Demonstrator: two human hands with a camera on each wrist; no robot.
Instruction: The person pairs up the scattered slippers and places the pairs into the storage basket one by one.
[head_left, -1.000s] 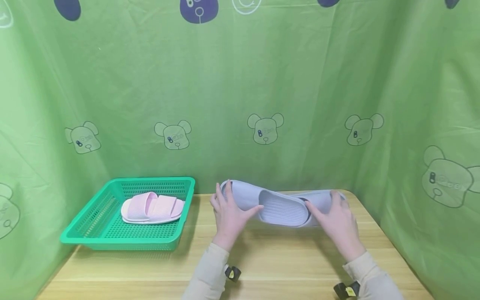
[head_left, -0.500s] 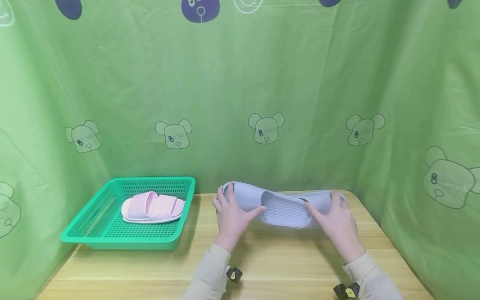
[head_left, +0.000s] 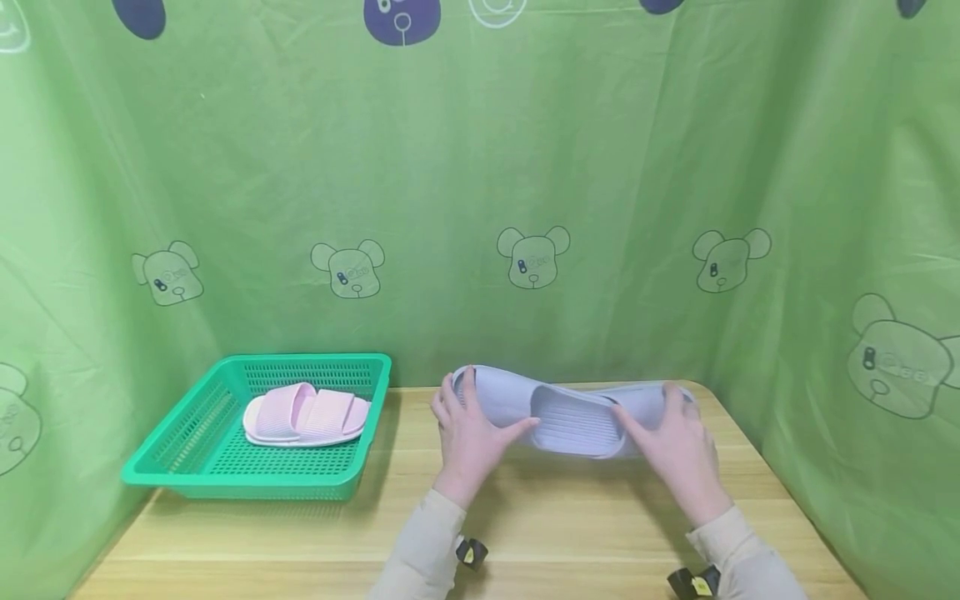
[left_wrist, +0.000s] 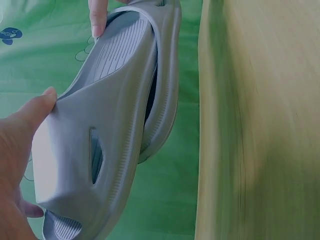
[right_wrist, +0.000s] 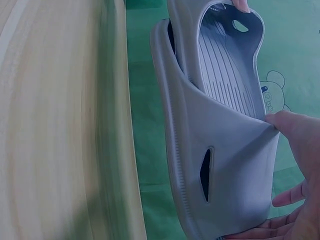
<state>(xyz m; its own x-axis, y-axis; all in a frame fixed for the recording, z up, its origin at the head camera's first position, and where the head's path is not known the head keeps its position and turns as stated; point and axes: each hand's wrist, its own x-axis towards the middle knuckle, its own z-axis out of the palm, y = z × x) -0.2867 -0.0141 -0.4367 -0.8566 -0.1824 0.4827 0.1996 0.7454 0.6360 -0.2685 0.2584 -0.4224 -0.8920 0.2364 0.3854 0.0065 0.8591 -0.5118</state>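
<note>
Two grey-blue slide slippers are held together above the table, the heel of one tucked into the strap opening of the other. My left hand [head_left: 471, 442] grips the strap of the left slipper [head_left: 504, 395], thumb at the strap's inner edge and fingers at the toe end. Around the strap of the right slipper [head_left: 639, 405], my right hand [head_left: 684, 454] holds on in the same way. In the left wrist view the left slipper [left_wrist: 85, 150] shows a side slot. The right wrist view has the right slipper [right_wrist: 225, 155] nearest, its strap between thumb and fingers.
A green perforated basket [head_left: 247, 482] stands on the wooden table [head_left: 555, 533] at the left, with pink slippers [head_left: 306, 414] lying in it. Green curtain [head_left: 600, 167] with bear prints hangs behind and at both sides.
My left hand has shifted slightly to the right with the left slipper, so the two slippers overlap a little more. The right hand stays nearly still, and the basket is unchanged.
</note>
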